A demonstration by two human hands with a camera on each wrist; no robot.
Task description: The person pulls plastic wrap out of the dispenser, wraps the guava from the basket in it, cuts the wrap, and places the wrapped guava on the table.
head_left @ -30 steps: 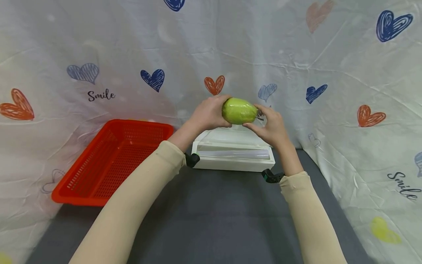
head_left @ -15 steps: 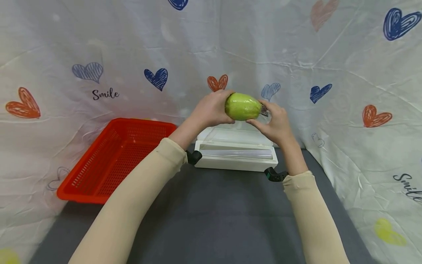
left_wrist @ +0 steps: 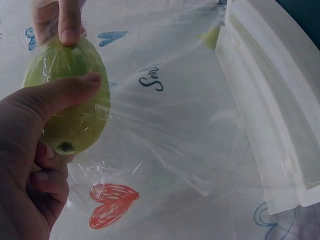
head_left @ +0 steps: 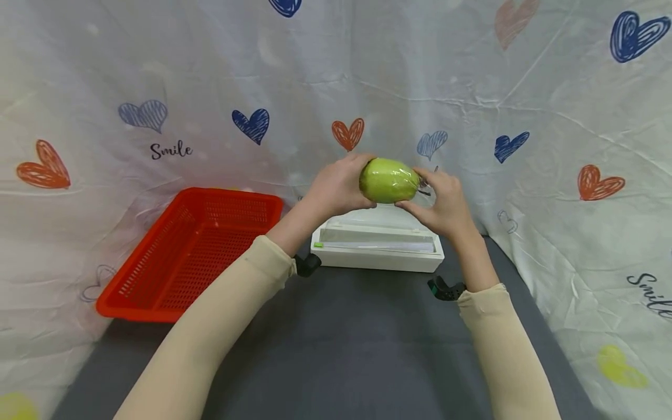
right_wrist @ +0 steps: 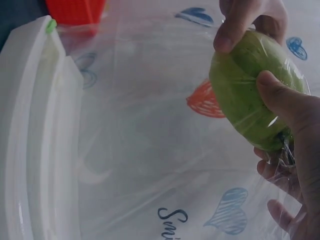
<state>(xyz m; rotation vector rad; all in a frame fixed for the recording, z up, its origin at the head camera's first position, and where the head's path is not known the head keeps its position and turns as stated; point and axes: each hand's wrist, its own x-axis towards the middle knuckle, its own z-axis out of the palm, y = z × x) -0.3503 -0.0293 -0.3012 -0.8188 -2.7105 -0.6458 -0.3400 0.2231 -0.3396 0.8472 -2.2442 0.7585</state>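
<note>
A green oval fruit (head_left: pixel 389 181) is held sideways in the air, with shiny clear plastic wrap around it. My left hand (head_left: pixel 338 185) grips its left end, thumb across the skin. At the other end, my right hand (head_left: pixel 443 203) pinches the fruit between thumb and fingers, beside a bunched, twisted bit of wrap. A sheet of plastic wrap (left_wrist: pixel 170 145) stretches from the fruit to the white wrap dispenser (head_left: pixel 375 260) behind and below. The dispenser's lid is raised and the film roll (head_left: pixel 378 246) shows inside. Fingers beneath the fruit are partly hidden.
A red plastic basket (head_left: pixel 142 314) stands on the left of the dark grey table (head_left: pixel 346 344). Behind hangs a white curtain (head_left: pixel 304 70) printed with hearts. A small green tab (head_left: pixel 318 245) sits at the dispenser's left end.
Both hands raise the fruit slightly, then lower it again, keeping their grip. The wrap in the dispenser's opening lies differently, and the green tab now shows. The head view has shifted a little.
</note>
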